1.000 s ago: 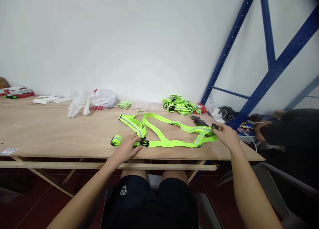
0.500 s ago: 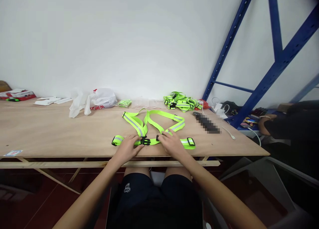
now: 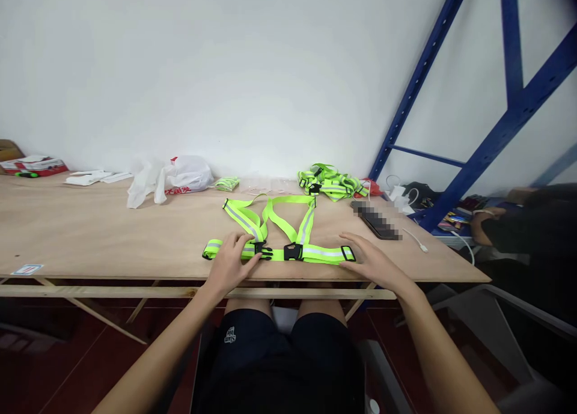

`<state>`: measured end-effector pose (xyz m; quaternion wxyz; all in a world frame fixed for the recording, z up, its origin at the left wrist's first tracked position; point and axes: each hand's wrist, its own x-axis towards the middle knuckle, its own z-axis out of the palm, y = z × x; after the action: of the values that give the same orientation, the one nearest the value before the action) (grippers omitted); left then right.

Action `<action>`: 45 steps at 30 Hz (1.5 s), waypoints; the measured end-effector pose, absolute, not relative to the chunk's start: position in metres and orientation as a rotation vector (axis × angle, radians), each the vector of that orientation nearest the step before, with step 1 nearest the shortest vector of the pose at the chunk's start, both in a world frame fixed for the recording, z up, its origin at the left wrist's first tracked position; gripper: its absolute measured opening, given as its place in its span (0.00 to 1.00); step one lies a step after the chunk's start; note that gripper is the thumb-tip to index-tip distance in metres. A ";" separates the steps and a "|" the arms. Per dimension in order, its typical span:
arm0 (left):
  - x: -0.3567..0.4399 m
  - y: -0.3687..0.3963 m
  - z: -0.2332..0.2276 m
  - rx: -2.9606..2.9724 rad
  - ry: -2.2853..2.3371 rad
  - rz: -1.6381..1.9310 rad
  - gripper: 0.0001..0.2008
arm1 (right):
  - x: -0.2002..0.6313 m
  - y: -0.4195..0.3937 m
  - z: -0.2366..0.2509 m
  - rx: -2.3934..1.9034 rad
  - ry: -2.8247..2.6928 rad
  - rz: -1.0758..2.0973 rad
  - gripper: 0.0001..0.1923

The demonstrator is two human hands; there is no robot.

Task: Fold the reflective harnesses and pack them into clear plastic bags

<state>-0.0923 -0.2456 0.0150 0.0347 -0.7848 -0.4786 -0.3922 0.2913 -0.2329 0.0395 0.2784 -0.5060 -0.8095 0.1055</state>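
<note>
A neon-yellow reflective harness (image 3: 324,254) with grey-white stripes lies spread on the wooden table, its two shoulder loops pointing away from me. At its front, the pronged half of a black buckle (image 3: 262,250) and the socket half (image 3: 293,252) lie apart. My left hand (image 3: 229,262) rests over the left part of the waist strap, thumb and fingers apart beside the pronged half. My right hand (image 3: 375,264) is open at the strap's right end, thumb and forefinger on either side of a black slider (image 3: 348,253). Whether its fingertips touch the strap I cannot tell.
Behind lie a heap of similar straps (image 3: 331,182), a small folded yellow bundle (image 3: 226,184) and a white plastic bag (image 3: 189,175). On the right are a partly pixelated dark phone (image 3: 378,222), a white cable (image 3: 417,241), a blue rack (image 3: 478,161) and another person's arm (image 3: 484,225).
My right hand has moved right, from the socket half to the strap's end. The right shoulder strap and waist strap now lie straighter. My left hand has stayed near the pronged half.
</note>
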 end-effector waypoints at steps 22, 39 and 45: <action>-0.021 -0.211 0.024 -3.081 -1.146 -0.740 0.21 | 0.304 -0.232 0.034 -1.341 -2.063 0.701 0.29; -0.066 -0.231 0.050 -2.794 -1.143 -0.890 0.17 | 0.276 -0.235 0.035 -1.246 -2.087 0.234 0.18; -0.170 -0.248 0.060 -2.638 -1.669 -0.991 0.27 | 0.201 -0.245 0.031 -1.028 -2.268 0.099 0.13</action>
<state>-0.1700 -0.2483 0.0595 -0.0670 -0.8037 -0.5084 -0.3020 0.2008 -0.2451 0.0315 0.3192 -0.3909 -0.8625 0.0377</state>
